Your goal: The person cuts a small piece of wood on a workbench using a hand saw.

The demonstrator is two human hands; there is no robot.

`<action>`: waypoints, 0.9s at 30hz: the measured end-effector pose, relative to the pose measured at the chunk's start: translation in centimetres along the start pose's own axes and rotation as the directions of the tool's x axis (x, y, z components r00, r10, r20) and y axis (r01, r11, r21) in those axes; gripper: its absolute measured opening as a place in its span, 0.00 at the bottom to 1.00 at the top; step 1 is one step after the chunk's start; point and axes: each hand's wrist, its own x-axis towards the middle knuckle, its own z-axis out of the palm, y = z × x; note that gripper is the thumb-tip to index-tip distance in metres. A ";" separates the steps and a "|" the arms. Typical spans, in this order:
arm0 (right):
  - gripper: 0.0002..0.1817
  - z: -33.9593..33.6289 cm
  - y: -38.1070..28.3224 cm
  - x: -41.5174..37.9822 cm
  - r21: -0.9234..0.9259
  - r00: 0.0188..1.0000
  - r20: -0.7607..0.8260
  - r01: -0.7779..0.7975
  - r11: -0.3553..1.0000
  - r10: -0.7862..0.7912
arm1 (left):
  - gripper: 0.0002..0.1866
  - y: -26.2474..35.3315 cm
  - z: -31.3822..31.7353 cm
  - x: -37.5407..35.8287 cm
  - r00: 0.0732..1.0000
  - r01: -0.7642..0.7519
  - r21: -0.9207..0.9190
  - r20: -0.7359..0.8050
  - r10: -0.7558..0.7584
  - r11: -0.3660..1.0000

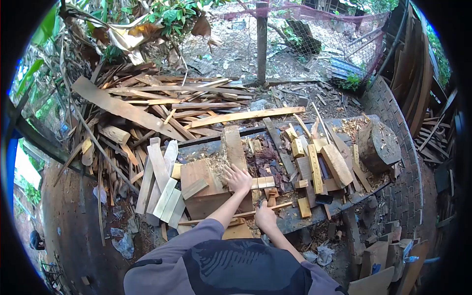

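Observation:
My left hand (238, 178) lies flat with spread fingers on the wood at the right edge of a reddish-brown board (204, 184), next to a small pale wood block (262, 182). My right hand (265, 217) is closed around a thin wooden stick (248, 214) that runs left to right just below the board. Both hands are over a cluttered workbench (295, 219) covered in sawdust and offcuts.
Pale planks (163, 189) lean at the bench's left. Cut blocks and slats (319, 164) and a round log stump (377, 145) lie to the right. A large scrap-wood pile (147, 105) sits behind, with a post and red netting beyond. Brick edging curves at right.

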 end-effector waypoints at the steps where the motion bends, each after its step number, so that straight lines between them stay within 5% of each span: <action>1: 0.20 0.8 0.5 0.7 0.006 1.000 -0.004 -0.015 1.000 0.015 | 0.35 -0.1 0.3 0.0 1.000 0.002 0.010 0.010 -0.002 1.000; 7: 0.14 0.0 1.1 1.6 -0.039 1.000 0.012 0.018 0.999 -0.018 | 0.38 -1.0 0.4 -0.3 0.980 -0.191 0.037 0.068 0.188 0.981; 13: 0.20 -1.1 -0.1 2.4 -0.064 1.000 0.023 0.009 0.998 -0.008 | 0.40 -0.4 -1.0 -0.1 0.968 -0.178 0.007 0.180 0.173 0.984; 18: 0.20 -1.9 -0.4 2.6 -0.052 0.998 -0.002 0.070 0.996 -0.070 | 0.41 -0.5 0.0 -0.1 0.988 -0.131 0.020 0.088 0.128 0.991; 19: 0.11 -2.5 -0.9 1.7 -0.090 0.997 -0.052 0.058 0.994 -0.063 | 0.41 -0.6 0.6 -0.2 0.991 -0.130 0.007 0.039 0.130 0.991; 27: 0.16 -2.4 0.7 -1.3 -0.078 0.999 0.006 0.046 0.996 -0.045 | 0.38 0.1 -0.6 -0.1 0.992 -0.084 0.046 0.093 0.080 0.995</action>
